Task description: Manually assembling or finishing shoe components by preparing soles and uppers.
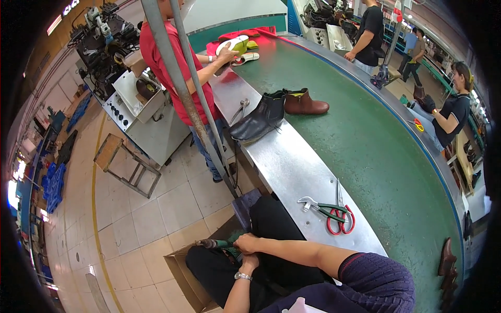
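Low over my lap, my right hand [245, 243] and my left hand [250, 261] are close together, with a watch on the left wrist. Both look closed around a dark and green object [222, 243] whose kind I cannot make out; the fingers cover much of it. On the metal ledge [292, 161] to the right lie red-handled scissors [342, 218] and green-handled pincers [318, 206], partly overlapping. Farther along stand black ankle boots [261, 117], with brown ankle boots [307, 103] beside them on the green conveyor [365, 135].
A cardboard box [180, 276] sits below my lap. Metal posts [177, 73] rise ahead, near a person in red [162, 57] handling a light-coloured shoe [235, 46]. A wooden stool [128, 164] stands at left. Other people work across the conveyor; brown shoes [447, 258] lie at far right.
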Motion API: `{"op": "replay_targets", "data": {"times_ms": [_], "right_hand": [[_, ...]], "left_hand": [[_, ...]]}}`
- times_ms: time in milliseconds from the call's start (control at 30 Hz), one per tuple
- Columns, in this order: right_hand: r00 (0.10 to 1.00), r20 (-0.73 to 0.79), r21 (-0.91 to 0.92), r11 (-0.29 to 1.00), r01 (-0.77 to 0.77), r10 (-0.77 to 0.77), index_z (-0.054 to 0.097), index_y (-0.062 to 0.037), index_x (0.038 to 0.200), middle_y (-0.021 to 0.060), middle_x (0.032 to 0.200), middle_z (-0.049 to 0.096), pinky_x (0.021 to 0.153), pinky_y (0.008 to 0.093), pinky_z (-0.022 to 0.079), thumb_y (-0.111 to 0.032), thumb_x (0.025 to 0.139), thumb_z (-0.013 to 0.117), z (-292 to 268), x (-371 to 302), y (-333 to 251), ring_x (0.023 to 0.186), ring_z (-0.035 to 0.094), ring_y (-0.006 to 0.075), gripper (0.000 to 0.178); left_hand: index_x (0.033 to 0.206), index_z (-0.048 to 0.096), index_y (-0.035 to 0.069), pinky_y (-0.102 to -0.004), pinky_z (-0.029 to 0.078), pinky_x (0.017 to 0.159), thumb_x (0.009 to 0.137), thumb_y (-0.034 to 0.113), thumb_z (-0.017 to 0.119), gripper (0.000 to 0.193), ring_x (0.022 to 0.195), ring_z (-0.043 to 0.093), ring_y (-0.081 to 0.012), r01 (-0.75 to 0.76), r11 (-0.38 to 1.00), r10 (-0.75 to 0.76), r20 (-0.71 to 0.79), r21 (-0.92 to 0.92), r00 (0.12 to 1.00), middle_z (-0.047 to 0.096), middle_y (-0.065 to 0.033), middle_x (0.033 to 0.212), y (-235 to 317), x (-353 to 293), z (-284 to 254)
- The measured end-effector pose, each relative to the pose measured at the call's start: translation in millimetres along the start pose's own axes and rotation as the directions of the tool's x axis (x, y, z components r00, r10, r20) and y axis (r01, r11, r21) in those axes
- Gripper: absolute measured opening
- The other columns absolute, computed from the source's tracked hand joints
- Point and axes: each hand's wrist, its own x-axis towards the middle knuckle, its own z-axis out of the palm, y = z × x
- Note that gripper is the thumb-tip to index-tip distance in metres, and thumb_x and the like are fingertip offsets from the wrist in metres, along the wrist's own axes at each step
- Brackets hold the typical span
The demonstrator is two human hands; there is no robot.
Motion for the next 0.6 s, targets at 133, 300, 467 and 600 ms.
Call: {"op": "replay_targets", "data": {"times_ms": [133, 300, 467, 600], "right_hand": [[1.000, 0.016, 0.005, 1.000, -0.011, 0.011, 0.067, -0.0114, 0.105, 0.0167, 0.091, 0.069, 0.074, 0.0443, 0.054, -0.021, 0.080, 0.061, 1.0, 0.8, 1.6, 0.087, 0.068, 0.0342, 0.027], [1.000, 0.020, 0.007, 1.000, -0.019, 0.019, 0.067, -0.0119, 0.106, 0.0168, 0.092, 0.069, 0.074, 0.0447, 0.054, -0.021, 0.080, 0.062, 3.9, 3.3, 1.0, 0.087, 0.068, 0.0341, 0.029], [0.999, 0.034, -0.033, 0.999, -0.014, 0.015, 0.067, -0.0117, 0.107, 0.0171, 0.092, 0.069, 0.074, 0.0449, 0.054, -0.021, 0.081, 0.061, 3.0, 4.1, 1.9, 0.087, 0.068, 0.0343, 0.028], [0.999, 0.017, -0.020, 0.999, -0.032, 0.032, 0.067, -0.0115, 0.106, 0.0171, 0.093, 0.069, 0.073, 0.0448, 0.054, -0.020, 0.081, 0.060, 2.3, 4.0, -2.0, 0.087, 0.068, 0.0345, 0.027]], "left_hand": [[0.127, 0.054, 0.006, -0.0426, 0.038, 0.102, 0.085, 0.012, 0.050, 0.043, 0.122, 0.050, -0.0297, 0.004, 0.999, -0.004, -0.013, -0.052, 1.000, 0.056, -0.0164, 0.129, -0.7, 3.0, 4.7], [0.125, 0.056, 0.007, -0.0426, 0.039, 0.102, 0.085, 0.012, 0.051, 0.041, 0.121, 0.051, -0.0298, 0.026, 1.000, -0.026, 0.063, -0.004, 0.998, 0.057, -0.0160, 0.128, -4.0, 4.0, 9.6], [0.123, 0.058, 0.007, -0.0432, 0.039, 0.102, 0.084, 0.013, 0.053, 0.040, 0.120, 0.052, -0.0301, -0.036, 0.997, 0.037, -0.015, 0.070, 0.999, 0.058, -0.0164, 0.126, -4.0, 4.4, 9.1], [0.123, 0.058, 0.008, -0.0437, 0.040, 0.101, 0.084, 0.013, 0.052, 0.039, 0.121, 0.051, -0.0306, 0.005, 1.000, -0.005, -0.003, -0.018, 1.000, 0.057, -0.0170, 0.127, -8.0, 3.2, 14.2]]}}
